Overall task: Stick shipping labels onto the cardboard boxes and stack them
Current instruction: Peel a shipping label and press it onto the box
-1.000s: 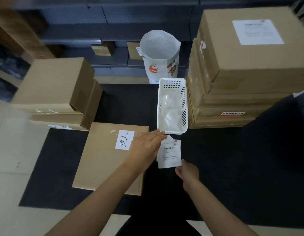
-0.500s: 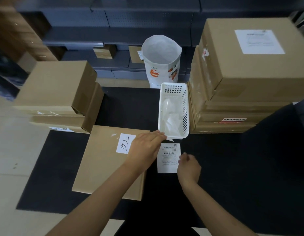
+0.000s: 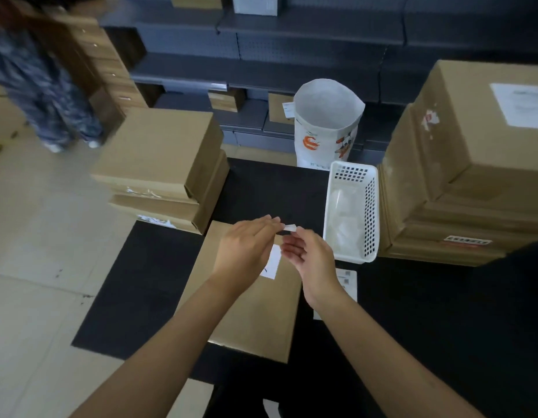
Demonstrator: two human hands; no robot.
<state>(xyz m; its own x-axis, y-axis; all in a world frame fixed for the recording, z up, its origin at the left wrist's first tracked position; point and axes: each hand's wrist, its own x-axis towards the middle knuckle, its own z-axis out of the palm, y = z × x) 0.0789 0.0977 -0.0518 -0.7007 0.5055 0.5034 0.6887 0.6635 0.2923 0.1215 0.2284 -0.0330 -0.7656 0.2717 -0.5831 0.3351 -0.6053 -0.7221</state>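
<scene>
The head camera looks down on a black mat [image 3: 159,285] where a flat cardboard box [image 3: 255,321] lies, and this box serves as the landmark. Above its far end, both hands meet. The left hand [image 3: 246,251] and the right hand [image 3: 309,257] each pinch an end of a small white strip [image 3: 289,228] between fingertips and thumb; the strip is blurred, and whether it is a label backing or tape cannot be told. Under the hands, a white sticker [image 3: 272,263] with dark handwriting sits on the box top, partly hidden.

Just right of the box, a printed shipping label [image 3: 347,280] lies flat on the mat, partly covered by the right wrist. Beyond it, right of the box's far end, stands a white perforated basket [image 3: 368,212] with clear plastic inside. Further right rises a tall stack of cardboard boxes [image 3: 460,188], the top one bearing a white sheet [image 3: 520,104]. Left of the flat box's far end sits a second, lower stack of boxes [image 3: 162,167]. Behind the basket stands an open white bag [image 3: 328,125] with orange print, in front of dark grey shelving [image 3: 291,55]. At the far left, on the pale floor, another person's patterned trousers [image 3: 41,86] show, blurred.
</scene>
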